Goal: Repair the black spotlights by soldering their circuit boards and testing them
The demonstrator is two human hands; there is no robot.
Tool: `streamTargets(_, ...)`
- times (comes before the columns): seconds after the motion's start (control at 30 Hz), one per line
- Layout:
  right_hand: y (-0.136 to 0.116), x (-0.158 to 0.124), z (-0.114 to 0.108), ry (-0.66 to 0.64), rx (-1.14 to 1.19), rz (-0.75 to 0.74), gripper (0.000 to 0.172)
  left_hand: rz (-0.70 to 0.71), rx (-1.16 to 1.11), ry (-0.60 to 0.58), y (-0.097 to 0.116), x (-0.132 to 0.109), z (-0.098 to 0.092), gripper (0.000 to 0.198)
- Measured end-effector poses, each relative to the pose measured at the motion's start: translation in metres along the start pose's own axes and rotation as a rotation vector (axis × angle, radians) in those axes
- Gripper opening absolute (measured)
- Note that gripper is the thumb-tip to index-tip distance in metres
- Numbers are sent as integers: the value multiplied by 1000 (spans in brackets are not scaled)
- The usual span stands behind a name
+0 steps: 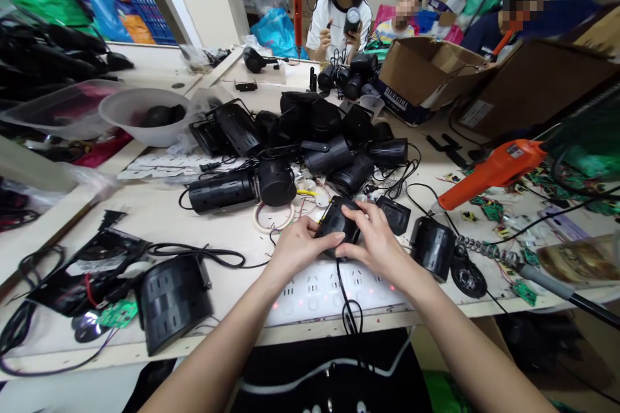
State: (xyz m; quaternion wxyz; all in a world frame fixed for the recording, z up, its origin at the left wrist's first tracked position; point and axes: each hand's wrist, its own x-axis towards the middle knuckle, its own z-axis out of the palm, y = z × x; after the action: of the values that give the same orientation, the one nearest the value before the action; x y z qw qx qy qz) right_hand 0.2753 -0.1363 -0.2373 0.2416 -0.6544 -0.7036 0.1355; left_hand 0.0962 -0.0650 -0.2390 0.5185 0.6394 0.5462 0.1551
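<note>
Between my two hands is a black slotted housing point(338, 214) with a black cable point(340, 281) hanging from its near side. The fingers and thumb of my left hand point(301, 242) close on its left side. My right hand point(376, 237) grips the right side, its index finger and thumb pressed against the casing. Under my wrists runs a white power strip point(334, 300) with lit red lamps. Just beyond the held housing lie a cream ring point(272, 218) and yellow wire. A square black part point(393, 214) rests beside my right fingers.
Many black housings point(328, 155) are piled behind. An orange electric screwdriver point(494, 171) hangs at right, above green circuit boards point(491, 208) and a soldering iron in a coil holder point(489, 248). Another housing point(174, 300) stands front left. Across the bench, a person point(341, 16) holds a round lamp.
</note>
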Motion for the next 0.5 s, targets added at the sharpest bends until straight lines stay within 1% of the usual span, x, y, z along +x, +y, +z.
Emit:
streamTargets(0.1,0,-2,1,-6,-3,-4,68,-10,5,6,2,0,1,52)
streamTargets(0.23,-2,-3,2,4,16,21,71,-18,37,3,6,-1,0,55)
streamTargets(0.37,-2,-3,3,21,83,52,73,10,103,22,12,-2,-2,71)
streamTargets(0.43,-2,-7,4,81,121,42,69,34,144,28,14,-3,-3,76)
streamTargets(0.5,-4,-15,3,208,159,18,53,82,180,44,14,-4,-4,76)
